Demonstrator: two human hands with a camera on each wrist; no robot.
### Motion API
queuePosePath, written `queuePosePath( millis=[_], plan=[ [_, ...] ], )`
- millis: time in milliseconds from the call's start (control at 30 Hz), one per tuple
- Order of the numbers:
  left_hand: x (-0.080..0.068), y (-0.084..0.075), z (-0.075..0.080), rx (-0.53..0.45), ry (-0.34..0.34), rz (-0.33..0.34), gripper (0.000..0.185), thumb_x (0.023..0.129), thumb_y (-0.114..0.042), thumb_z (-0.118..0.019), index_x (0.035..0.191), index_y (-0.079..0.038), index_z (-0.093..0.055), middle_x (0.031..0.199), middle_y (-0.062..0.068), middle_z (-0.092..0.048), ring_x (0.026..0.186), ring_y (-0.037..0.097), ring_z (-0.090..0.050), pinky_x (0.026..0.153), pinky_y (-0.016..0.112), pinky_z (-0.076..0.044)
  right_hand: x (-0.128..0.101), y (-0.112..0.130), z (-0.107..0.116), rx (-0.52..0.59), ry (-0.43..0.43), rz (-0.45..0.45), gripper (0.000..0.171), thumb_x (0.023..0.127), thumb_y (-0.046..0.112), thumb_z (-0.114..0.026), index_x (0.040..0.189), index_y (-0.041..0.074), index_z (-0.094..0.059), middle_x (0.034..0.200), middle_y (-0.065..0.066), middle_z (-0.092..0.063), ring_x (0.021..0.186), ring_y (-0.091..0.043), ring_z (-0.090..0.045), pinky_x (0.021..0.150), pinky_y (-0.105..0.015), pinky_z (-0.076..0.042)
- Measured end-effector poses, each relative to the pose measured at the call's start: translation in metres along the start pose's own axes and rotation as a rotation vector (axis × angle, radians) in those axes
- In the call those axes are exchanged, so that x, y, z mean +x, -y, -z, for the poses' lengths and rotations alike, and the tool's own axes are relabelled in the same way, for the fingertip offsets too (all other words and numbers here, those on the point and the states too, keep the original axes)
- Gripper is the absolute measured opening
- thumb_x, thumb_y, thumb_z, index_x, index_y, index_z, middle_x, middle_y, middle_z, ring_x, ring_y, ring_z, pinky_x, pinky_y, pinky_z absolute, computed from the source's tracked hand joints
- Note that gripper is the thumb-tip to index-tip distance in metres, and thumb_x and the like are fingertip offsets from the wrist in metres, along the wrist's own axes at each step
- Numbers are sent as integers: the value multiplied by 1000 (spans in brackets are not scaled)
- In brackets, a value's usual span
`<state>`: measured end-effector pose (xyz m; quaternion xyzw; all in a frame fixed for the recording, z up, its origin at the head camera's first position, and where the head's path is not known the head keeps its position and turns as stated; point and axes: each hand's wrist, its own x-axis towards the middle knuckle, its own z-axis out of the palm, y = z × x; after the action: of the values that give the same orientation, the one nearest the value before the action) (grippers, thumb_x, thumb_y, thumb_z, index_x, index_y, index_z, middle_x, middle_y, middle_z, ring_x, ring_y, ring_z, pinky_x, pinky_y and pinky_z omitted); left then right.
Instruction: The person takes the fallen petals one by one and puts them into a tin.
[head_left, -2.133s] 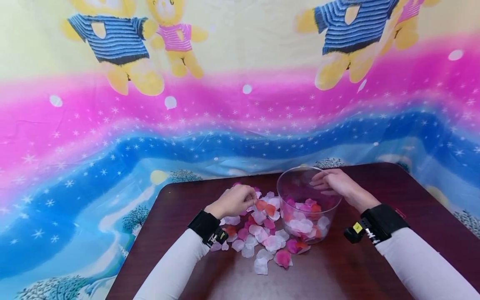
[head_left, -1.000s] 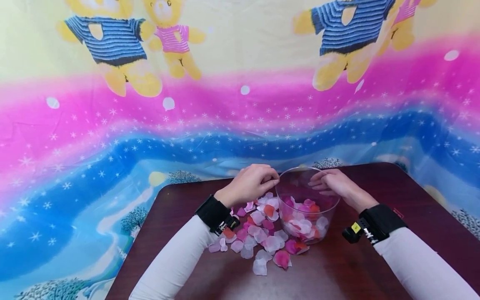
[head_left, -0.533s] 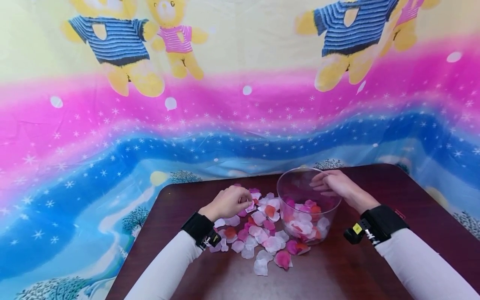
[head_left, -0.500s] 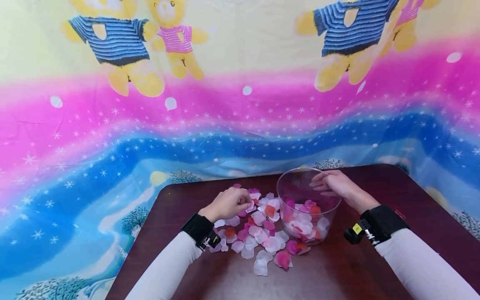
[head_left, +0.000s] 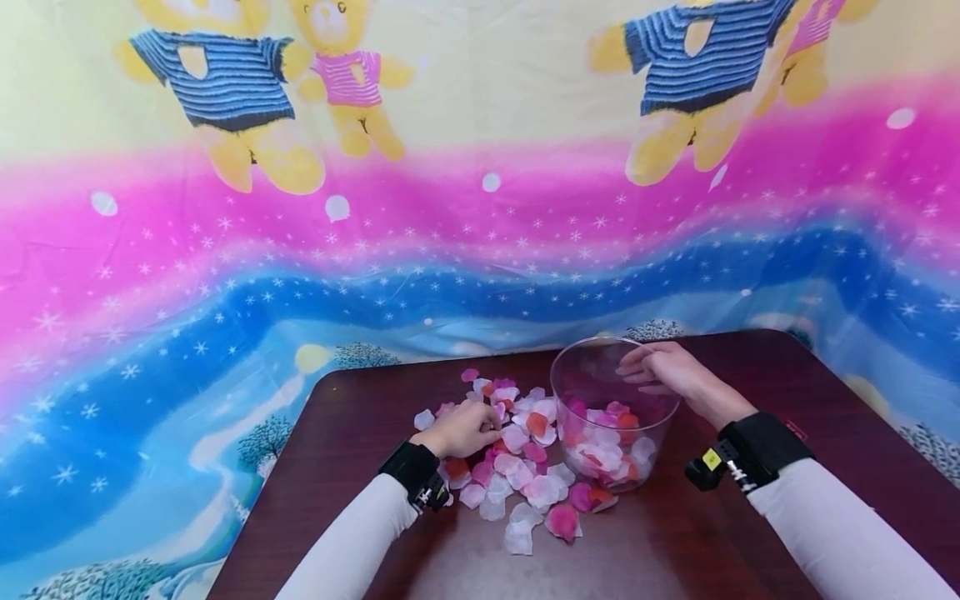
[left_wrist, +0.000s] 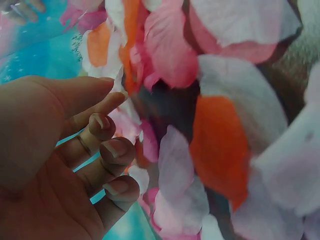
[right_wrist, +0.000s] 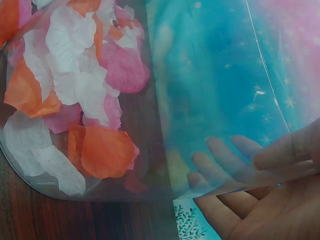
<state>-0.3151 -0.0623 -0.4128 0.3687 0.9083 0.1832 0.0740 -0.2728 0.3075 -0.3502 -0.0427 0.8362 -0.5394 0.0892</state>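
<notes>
Loose fabric petals (head_left: 517, 469) in pink, white, magenta and orange lie in a spread pile on the table. My left hand (head_left: 461, 429) is low over the pile's left side. In the left wrist view, its thumb and index fingertips (left_wrist: 116, 96) come close together beside the petals, the other fingers loosely bent, with no petal seen between them. Right of the pile stands a clear plastic bucket (head_left: 652, 421), its lower part filled with more petals (right_wrist: 107, 155). My right hand (head_left: 678, 371) holds the bucket at its right rim, fingers seen through the clear wall.
The dark reddish-brown table (head_left: 360, 417) has a rounded far edge. Behind it hangs a printed cloth (head_left: 450, 217) with bears and snowflakes. A black wrist strap with a small camera (head_left: 705, 468) sits on each forearm.
My left hand moved from the pile to the bucket's left rim, then back over the petals, and now sits slightly lower and nearer. The right hand and bucket stay in place.
</notes>
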Motion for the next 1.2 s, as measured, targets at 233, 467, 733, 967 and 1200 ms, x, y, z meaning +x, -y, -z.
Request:
queuePosePath(
  millis=[233,467,733,967,1200],
  plan=[
    [-1,-3,12,-9,-44,25,9,101,-14,-66,100,-10,-74,75,-5,-60,68,7,-51,60,25,-43,-1,0,1,-1,3,3,44,102,7,-32,137,-7,-54,139,-26,-59,126,-43,-58,103,-53,-49],
    [-5,-17,54,19,-151,-26,11,101,-15,-65,102,-10,-74,78,-6,-62,67,8,-53,60,28,-44,-1,0,4,-15,6,-1,45,103,8,-30,139,-8,-52,140,-28,-58,128,-46,-56,103,-54,-48],
    [3,-61,91,15,-249,-138,11,103,-19,-64,107,-14,-73,73,-5,-55,62,8,-48,60,25,-39,0,0,2,-12,12,-5,46,102,8,-30,139,-8,-52,141,-28,-57,128,-45,-56,103,-53,-49],
    [22,-106,95,74,-222,-237,13,104,-22,-63,111,-17,-72,78,-5,-53,68,10,-48,61,24,-37,2,-1,1,4,7,-10,46,101,8,-31,139,-7,-53,141,-27,-57,128,-45,-56,103,-53,-49],
    [30,-114,87,94,-183,-225,17,105,-26,-61,114,-16,-72,81,-6,-54,73,10,-50,61,23,-35,1,1,1,8,-9,-9,45,100,7,-34,137,-7,-54,141,-27,-58,128,-44,-57,103,-53,-49]
  ],
)
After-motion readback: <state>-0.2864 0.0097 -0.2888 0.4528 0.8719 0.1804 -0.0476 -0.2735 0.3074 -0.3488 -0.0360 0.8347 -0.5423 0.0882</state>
